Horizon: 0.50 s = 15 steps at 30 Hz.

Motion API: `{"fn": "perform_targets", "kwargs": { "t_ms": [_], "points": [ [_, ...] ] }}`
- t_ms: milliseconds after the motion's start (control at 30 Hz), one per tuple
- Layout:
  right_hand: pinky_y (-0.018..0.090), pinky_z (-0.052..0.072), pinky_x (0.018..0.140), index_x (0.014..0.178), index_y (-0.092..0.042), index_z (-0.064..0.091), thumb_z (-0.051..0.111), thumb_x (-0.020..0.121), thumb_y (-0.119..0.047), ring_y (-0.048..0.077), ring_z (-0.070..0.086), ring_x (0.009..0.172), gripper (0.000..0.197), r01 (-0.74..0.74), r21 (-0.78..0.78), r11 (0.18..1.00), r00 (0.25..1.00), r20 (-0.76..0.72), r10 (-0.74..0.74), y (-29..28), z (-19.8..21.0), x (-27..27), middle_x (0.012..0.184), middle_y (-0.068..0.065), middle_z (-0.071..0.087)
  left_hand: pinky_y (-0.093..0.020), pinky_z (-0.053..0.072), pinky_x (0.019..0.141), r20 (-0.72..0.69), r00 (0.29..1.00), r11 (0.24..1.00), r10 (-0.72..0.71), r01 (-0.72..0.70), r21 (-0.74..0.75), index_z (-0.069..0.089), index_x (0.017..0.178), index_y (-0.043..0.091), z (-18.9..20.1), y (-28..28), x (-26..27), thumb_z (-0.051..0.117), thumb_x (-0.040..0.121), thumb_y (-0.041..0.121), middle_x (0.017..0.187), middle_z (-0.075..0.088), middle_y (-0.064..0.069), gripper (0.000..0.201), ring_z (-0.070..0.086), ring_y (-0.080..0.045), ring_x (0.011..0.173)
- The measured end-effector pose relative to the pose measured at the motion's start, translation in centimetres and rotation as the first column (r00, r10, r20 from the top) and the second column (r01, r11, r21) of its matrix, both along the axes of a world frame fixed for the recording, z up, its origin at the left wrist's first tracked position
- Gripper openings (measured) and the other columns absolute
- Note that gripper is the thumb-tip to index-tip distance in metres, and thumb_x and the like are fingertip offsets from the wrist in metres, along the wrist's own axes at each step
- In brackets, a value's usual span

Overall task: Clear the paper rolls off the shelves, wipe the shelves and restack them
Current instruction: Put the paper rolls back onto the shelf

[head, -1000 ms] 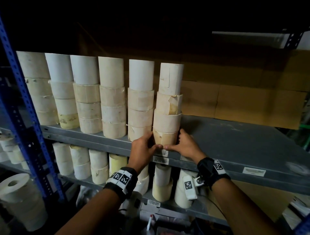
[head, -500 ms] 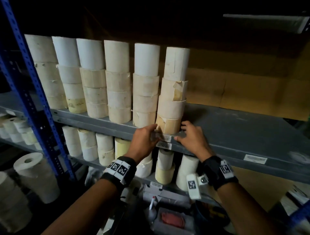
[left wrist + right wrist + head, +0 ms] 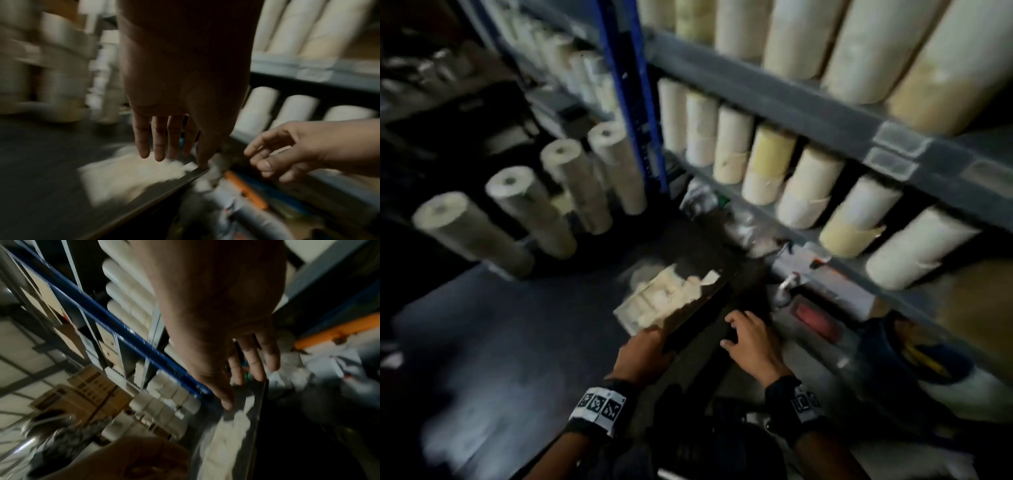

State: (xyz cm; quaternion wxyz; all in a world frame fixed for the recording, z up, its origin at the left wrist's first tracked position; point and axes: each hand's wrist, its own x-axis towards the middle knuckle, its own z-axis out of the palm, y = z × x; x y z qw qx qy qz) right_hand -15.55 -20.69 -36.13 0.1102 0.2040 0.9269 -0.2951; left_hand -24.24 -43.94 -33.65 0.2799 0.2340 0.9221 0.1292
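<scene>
A second ago both hands were up at the grey shelf edge, cupped around the bottom roll of the rightmost stack; half a second ago they rested on that edge beside it. Now the head view has swung down and left, heavily blurred, and both hands are low, below the lower shelf, which serves as the landmark here. The left hand reaches down toward a pale, cream-coloured thing lying on a dark flat board just in front of and below the lower shelf; in the left wrist view its fingers hang straight and loosely spread, the thumb touching the board's edge, with nothing gripped. The right hand hovers just beside it, nearer the lower shelf, fingers relaxed and slightly curled, holding nothing; the right wrist view shows the same loose spread. What the pale thing is cannot be told through the blur. The paper rolls stand in a row on the lower shelf, more stacks on the shelf above it, and four tall stacks stand on the floor to the left of the lower shelf, past the blue upright. Under the lower shelf lie blurred oddments, among them something red and something orange.
</scene>
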Motion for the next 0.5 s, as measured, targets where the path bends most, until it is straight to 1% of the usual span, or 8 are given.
{"fn": "perform_targets", "kwargs": {
  "t_ms": [33, 100, 167, 233, 267, 333, 400, 500],
  "points": [
    [0.037, 0.050, 0.098, 0.124, -0.030, 0.057, 0.079, 0.088, -0.033, 0.022, 0.055, 0.126, 0.042, -0.049, -0.020, 0.999, 0.998, 0.034, 0.050, -1.8, -1.0, -0.3, 0.135, -0.002, 0.055, -0.042, 0.054, 0.096, 0.028, 0.998, 0.998, 0.062, -0.061, -0.035, 0.050, 0.146, 0.040, -0.5, -2.4, 0.8, 0.059, 0.091, 0.057, 0.138, 0.063, 0.001, 0.058, 0.064, -0.030, 0.122],
    [0.040, 0.051, 0.098, 0.121, -0.031, 0.057, 0.081, 0.086, -0.035, 0.022, 0.056, 0.124, 0.043, -0.129, -0.055, 0.990, 0.990, 0.053, 0.132, -4.8, -2.2, -1.4, 0.130, -0.003, 0.055, -0.044, 0.055, 0.097, 0.052, 0.987, 0.988, 0.150, -0.147, -0.056, 0.050, 0.146, 0.043, -1.0, -6.3, 1.3, 0.058, 0.090, 0.060, 0.139, 0.064, -0.001, 0.060, 0.064, -0.032, 0.123],
    [0.043, 0.052, 0.096, 0.120, -0.031, 0.057, 0.081, 0.086, -0.035, 0.021, 0.057, 0.121, 0.043, -0.203, -0.042, 0.978, 0.977, 0.058, 0.205, -7.3, -2.6, -2.9, 0.127, -0.004, 0.054, -0.044, 0.055, 0.094, 0.034, 0.973, 0.973, 0.226, -0.224, -0.060, 0.058, 0.139, 0.035, -1.3, -9.1, 0.6, 0.057, 0.088, 0.059, 0.135, 0.066, -0.003, 0.056, 0.064, -0.033, 0.121],
    [0.043, 0.052, 0.095, 0.122, -0.031, 0.056, 0.080, 0.087, -0.036, 0.022, 0.056, 0.121, 0.043, -0.267, -0.023, 0.963, 0.961, 0.067, 0.268, -9.4, -2.1, -4.8, 0.128, -0.004, 0.053, -0.043, 0.056, 0.090, 0.000, 0.959, 0.957, 0.285, -0.285, -0.053, 0.060, 0.133, 0.032, -1.6, -11.4, -0.6, 0.061, 0.090, 0.051, 0.132, 0.065, -0.004, 0.047, 0.065, -0.033, 0.118],
    [0.042, 0.052, 0.095, 0.124, -0.031, 0.057, 0.079, 0.088, -0.036, 0.022, 0.056, 0.121, 0.043, -0.291, -0.015, 0.956, 0.954, 0.065, 0.292, -10.3, -1.7, -5.8, 0.130, -0.004, 0.053, -0.043, 0.056, 0.089, -0.020, 0.953, 0.953, 0.301, -0.302, -0.036, 0.060, 0.133, 0.031, -1.9, -12.5, -1.3, 0.063, 0.091, 0.047, 0.132, 0.065, -0.004, 0.045, 0.065, -0.033, 0.117],
    [0.041, 0.052, 0.095, 0.125, -0.028, 0.057, 0.077, 0.089, -0.035, 0.022, 0.057, 0.119, 0.042, -0.334, -0.004, 0.942, 0.940, 0.067, 0.334, -12.1, -1.4, -7.9, 0.129, -0.004, 0.053, -0.043, 0.056, 0.089, -0.042, 0.944, 0.945, 0.326, -0.326, -0.007, 0.058, 0.137, 0.030, -2.6, -14.6, -2.7, 0.065, 0.092, 0.042, 0.133, 0.063, -0.003, 0.046, 0.064, -0.032, 0.118],
    [0.040, 0.052, 0.094, 0.127, -0.026, 0.057, 0.076, 0.091, -0.036, 0.021, 0.056, 0.118, 0.042, -0.363, 0.002, 0.932, 0.928, 0.091, 0.361, -14.3, -1.4, -9.8, 0.127, -0.003, 0.053, -0.045, 0.056, 0.091, -0.040, 0.940, 0.941, 0.338, -0.338, 0.003, 0.057, 0.139, 0.031, -3.4, -16.9, -4.0, 0.065, 0.092, 0.041, 0.134, 0.062, -0.002, 0.049, 0.063, -0.032, 0.120],
    [0.036, 0.051, 0.093, 0.128, -0.027, 0.058, 0.077, 0.090, -0.037, 0.021, 0.058, 0.118, 0.044, -0.379, 0.012, 0.925, 0.920, 0.114, 0.375, -17.9, -1.8, -12.8, 0.128, -0.004, 0.054, -0.047, 0.056, 0.091, -0.030, 0.932, 0.932, 0.362, -0.362, 0.000, 0.056, 0.138, 0.031, -4.2, -20.4, -6.2, 0.063, 0.092, 0.044, 0.135, 0.060, -0.001, 0.049, 0.062, -0.031, 0.120]
  ]
}}
